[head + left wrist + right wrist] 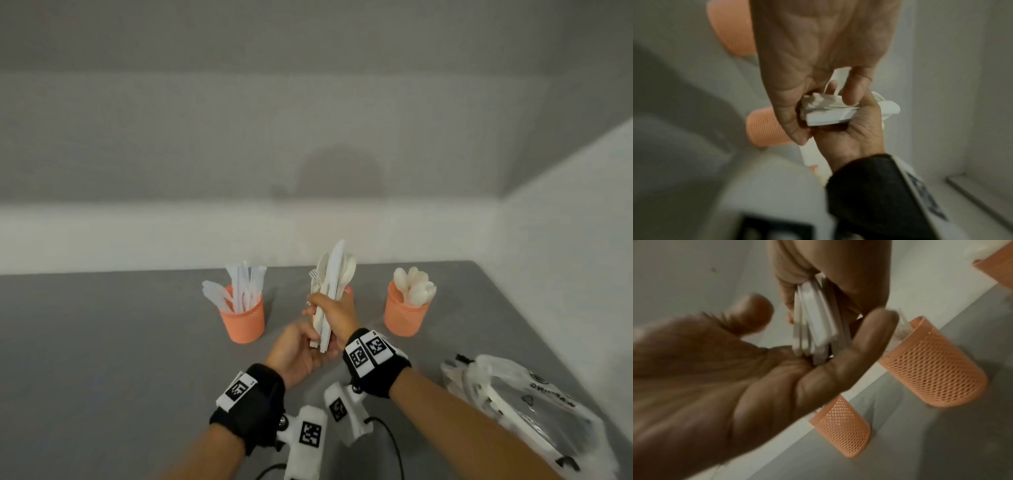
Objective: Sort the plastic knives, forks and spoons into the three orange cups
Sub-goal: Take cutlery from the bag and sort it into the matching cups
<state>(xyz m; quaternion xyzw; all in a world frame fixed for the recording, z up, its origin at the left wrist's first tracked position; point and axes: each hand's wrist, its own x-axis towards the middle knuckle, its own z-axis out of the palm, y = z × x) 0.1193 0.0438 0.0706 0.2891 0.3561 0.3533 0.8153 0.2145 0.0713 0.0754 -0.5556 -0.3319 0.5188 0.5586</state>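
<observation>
Here, in the head view, the right hand [337, 308] is curled tight around a bunch of white plastic cutlery [330, 291], held up above the grey table [102, 342]. The bunch stands almost straight up, with a knife, some spoons and a fork poking out of the top. The left hand [301, 353] sits just under it, palm up, with its fingers loose and straight by the bottom ends of the handles. On the table behind the hands, the left cup [244, 320] has knives standing in it, and the right cup [406, 315] is full of spoons. A bit of a third orange cup peeks out behind the right hand. A clear plastic bag [520, 404] lies on the table at the right, near the right arm.

In the left wrist view, the left hand [818, 48] reaches in from the top, and the right hand [855, 129] is wrapped around the cutlery [828, 112], seen end on. The left fingers touch the handle ends. Two orange cups [764, 128] show blurry behind them.

In the right wrist view, the left hand [715, 386] is big and flat, fingers stretched out under the white handles [816, 318]. The right hand [849, 272] grips them from above. Two net-sided orange cups [937, 373] stand on the table to the right, well apart from the hands, and a corner of a third shows at the top edge.
</observation>
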